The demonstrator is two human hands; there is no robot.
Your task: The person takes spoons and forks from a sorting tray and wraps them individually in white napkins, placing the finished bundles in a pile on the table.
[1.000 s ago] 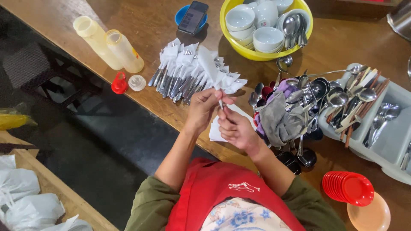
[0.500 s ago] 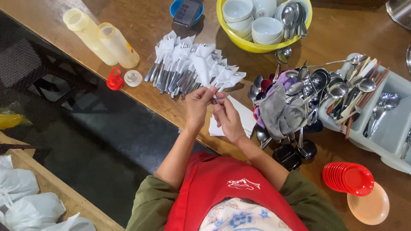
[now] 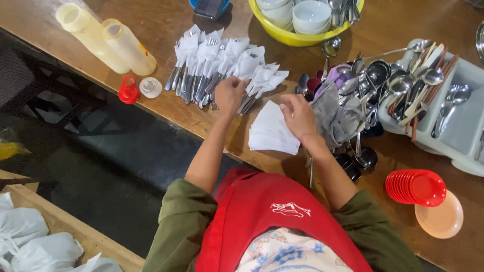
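While the left hand (image 3: 229, 94) rests on the near end of the row of napkin-wrapped cutlery bundles (image 3: 222, 63), fingers curled down onto the handles (can't tell if it actually grips one), the right hand (image 3: 298, 117) sits at the far corner of the white napkin stack (image 3: 271, 130), fingers bent and pinching at the top sheet. Napkin stack lies at the near table edge (image 3: 201, 132), one corner just about overhanging it. Bundles fan out toward the yellow bowl (image 3: 297, 36) of white cups. Two squeeze bottles (image 3: 108, 43) lie on their sides left of the bundles, red cap (image 3: 128, 92) and clear cap (image 3: 150, 87) near the edge. Right of the right hand: grey cloth (image 3: 335, 118) touching it, loose spoon pile (image 3: 378, 85), grey cutlery tray (image 3: 456, 126). Open tabletop is mostly the strip between bottles, bundles and edge; the right side is crowded, with red saucers (image 3: 416, 187) stacked near the corner.
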